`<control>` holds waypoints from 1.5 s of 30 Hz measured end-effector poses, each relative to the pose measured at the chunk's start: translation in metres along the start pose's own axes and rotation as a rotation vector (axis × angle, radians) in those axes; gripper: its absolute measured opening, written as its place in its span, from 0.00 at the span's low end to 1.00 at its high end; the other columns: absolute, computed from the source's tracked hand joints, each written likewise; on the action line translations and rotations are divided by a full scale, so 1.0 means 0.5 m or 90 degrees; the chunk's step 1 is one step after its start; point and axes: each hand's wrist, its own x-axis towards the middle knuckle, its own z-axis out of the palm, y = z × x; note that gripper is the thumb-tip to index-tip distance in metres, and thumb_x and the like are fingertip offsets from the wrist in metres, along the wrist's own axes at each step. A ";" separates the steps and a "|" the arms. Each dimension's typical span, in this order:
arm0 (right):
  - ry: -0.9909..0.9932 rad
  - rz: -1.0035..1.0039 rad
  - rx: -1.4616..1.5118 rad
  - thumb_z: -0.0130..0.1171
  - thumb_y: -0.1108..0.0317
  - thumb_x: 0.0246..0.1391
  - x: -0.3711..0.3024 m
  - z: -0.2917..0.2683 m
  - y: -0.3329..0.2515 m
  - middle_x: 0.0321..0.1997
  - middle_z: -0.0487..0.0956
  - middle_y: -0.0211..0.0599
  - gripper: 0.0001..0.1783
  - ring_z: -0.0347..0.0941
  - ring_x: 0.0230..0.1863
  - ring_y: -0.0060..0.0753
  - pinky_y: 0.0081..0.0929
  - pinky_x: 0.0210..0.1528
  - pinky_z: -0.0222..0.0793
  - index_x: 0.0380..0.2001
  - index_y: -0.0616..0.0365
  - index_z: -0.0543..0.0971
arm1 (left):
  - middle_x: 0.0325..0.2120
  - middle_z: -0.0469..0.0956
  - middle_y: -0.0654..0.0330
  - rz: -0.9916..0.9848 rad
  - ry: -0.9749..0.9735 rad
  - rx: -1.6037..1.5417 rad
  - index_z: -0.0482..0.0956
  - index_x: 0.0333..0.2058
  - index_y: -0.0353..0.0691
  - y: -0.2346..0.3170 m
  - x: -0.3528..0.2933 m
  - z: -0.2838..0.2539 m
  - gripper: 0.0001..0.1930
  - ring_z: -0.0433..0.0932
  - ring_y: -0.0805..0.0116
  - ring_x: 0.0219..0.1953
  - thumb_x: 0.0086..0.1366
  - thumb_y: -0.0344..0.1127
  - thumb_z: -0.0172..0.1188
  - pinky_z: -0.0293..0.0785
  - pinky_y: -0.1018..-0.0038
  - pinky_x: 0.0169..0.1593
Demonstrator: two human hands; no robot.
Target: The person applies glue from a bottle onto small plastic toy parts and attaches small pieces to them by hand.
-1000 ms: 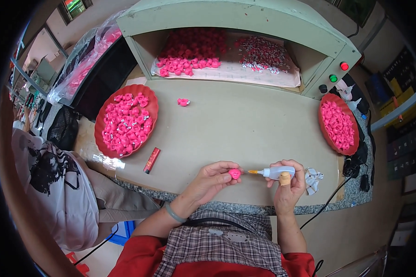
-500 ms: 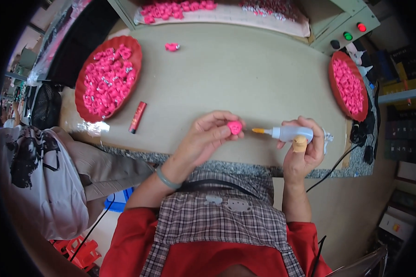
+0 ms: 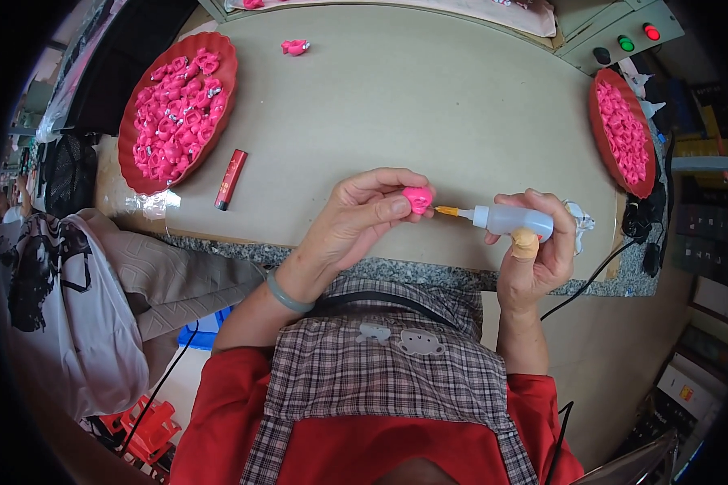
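Between the thumb and fingers of my left hand is a small pink plastic piece, its rounded, hollowed side turned toward the bottle. My right hand grips a translucent squeeze bottle lying sideways, with a tan cover on the thumb. The bottle's thin orange-brown nozzle points left, its tip at or very near the piece's edge; whether they touch I cannot tell. A single pink piece with a silvery end lies far off on the table.
A red scalloped tray heaped with pink pieces stands left, beside a dark red tube. Another red tray of pink pieces is at right. Crumpled white material lies behind my right hand. A control panel stands far right; a person's leg is left.
The pink piece has turned in my left fingers, and the nozzle tip has come closer to it. The view has shifted, so the table's things sit higher in the picture.
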 end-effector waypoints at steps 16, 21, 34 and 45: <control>-0.017 -0.013 -0.014 0.54 0.61 0.61 0.001 0.000 0.004 0.37 0.77 0.51 0.20 0.75 0.28 0.31 0.22 0.23 0.71 0.49 0.65 0.68 | 0.46 0.75 0.51 -0.001 -0.013 0.018 0.74 0.48 0.32 -0.001 0.003 -0.001 0.16 0.75 0.68 0.45 0.62 0.28 0.59 0.74 0.73 0.50; -0.024 -0.009 -0.021 0.54 0.61 0.61 -0.001 -0.001 0.007 0.37 0.78 0.51 0.20 0.75 0.28 0.32 0.22 0.23 0.72 0.49 0.65 0.68 | 0.46 0.75 0.51 -0.006 -0.010 0.018 0.74 0.48 0.31 0.000 0.003 -0.001 0.16 0.75 0.68 0.44 0.62 0.28 0.59 0.74 0.73 0.50; -0.028 -0.042 -0.052 0.53 0.59 0.61 -0.003 -0.002 0.009 0.36 0.77 0.52 0.21 0.75 0.29 0.33 0.23 0.25 0.72 0.49 0.64 0.67 | 0.41 0.76 0.53 -0.024 0.010 -0.004 0.74 0.47 0.32 0.003 0.005 0.006 0.15 0.79 0.63 0.43 0.61 0.25 0.58 0.77 0.72 0.48; -0.032 -0.092 -0.144 0.53 0.58 0.61 -0.011 -0.009 0.008 0.37 0.78 0.55 0.21 0.76 0.29 0.34 0.24 0.27 0.73 0.49 0.64 0.67 | 0.41 0.76 0.53 -0.029 0.010 -0.005 0.73 0.45 0.33 0.007 0.007 0.008 0.13 0.79 0.63 0.42 0.61 0.25 0.58 0.78 0.73 0.47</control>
